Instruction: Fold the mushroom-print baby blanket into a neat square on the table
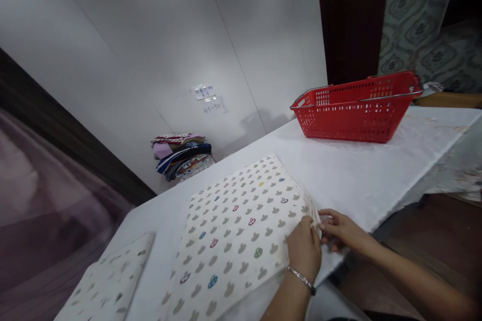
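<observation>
A folded cream cloth (pixel 233 230) printed with grey and coloured shapes lies flat on the white table (pixel 350 170). My left hand (pixel 304 251), with a metal bracelet at the wrist, rests on the cloth's right edge, fingers curled and pinching the fabric. My right hand (pixel 339 230) meets it at the same corner, fingers closed on the cloth's edge where the layers bunch up.
A red plastic basket (pixel 357 108) with metal handles stands at the table's far right. A second folded patterned cloth (pixel 109 281) lies at the near left. A stack of folded clothes (pixel 183 155) sits by the white wall, under paper labels (pixel 209 98).
</observation>
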{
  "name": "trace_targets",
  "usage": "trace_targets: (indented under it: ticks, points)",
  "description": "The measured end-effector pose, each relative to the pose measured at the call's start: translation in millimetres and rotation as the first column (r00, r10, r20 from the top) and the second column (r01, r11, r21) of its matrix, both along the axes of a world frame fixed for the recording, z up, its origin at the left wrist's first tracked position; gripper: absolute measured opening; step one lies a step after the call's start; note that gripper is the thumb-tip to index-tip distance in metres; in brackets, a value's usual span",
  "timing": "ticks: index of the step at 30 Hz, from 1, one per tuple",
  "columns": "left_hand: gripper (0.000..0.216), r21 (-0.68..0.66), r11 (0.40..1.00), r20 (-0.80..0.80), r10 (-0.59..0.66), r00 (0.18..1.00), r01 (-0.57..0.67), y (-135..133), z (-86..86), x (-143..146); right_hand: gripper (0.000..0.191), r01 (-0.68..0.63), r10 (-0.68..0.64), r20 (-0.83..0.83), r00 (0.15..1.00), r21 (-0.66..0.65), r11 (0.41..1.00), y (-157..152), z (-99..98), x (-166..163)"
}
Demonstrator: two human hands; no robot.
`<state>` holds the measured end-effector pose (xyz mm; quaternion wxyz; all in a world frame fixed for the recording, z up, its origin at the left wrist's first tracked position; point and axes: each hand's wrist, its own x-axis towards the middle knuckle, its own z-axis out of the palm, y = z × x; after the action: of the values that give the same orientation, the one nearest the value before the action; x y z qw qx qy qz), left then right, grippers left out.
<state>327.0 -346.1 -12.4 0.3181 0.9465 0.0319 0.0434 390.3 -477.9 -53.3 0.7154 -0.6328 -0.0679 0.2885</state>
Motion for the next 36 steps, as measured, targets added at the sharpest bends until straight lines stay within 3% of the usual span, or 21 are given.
trace_targets:
  ticks: [4, 14, 22, 32, 36]
  points:
    - [0.025, 0.03, 1.0, -0.002, -0.004, 1.0, 0.004, -0.9, -1.9, -2.7, 0.047, 0.019, -0.019, -0.009, 1.0, -0.003, 1.0, 0.3, 1.9, -1.0]
    - [0.019, -0.133, 0.983, -0.073, 0.116, 0.991, -0.125, 3.3, -8.0, 1.3, 0.042, -0.005, 0.005, -0.003, 1.0, 0.007, 1.0, 0.7, 3.3, -2.2]
    - [0.019, -0.197, 0.977, -0.033, 0.083, 0.996, -0.087, 5.5, -13.1, 1.2, 0.041, 0.008, -0.008, -0.015, 1.0, -0.001, 1.0, 2.5, 0.6, -0.9]
    - [0.046, -0.221, 0.97, -0.048, 0.094, 0.994, -0.102, 3.2, -7.9, 0.0, 0.038, 0.039, -0.038, -0.038, 0.999, 0.023, 0.999, 1.4, 5.3, -3.4]
    - [0.035, -0.216, 0.974, -0.061, 0.054, 0.997, -0.066, 1.6, -4.8, -1.1, 0.037, 0.054, -0.052, -0.04, 0.998, 0.042, 0.998, 1.6, 8.5, -4.7]
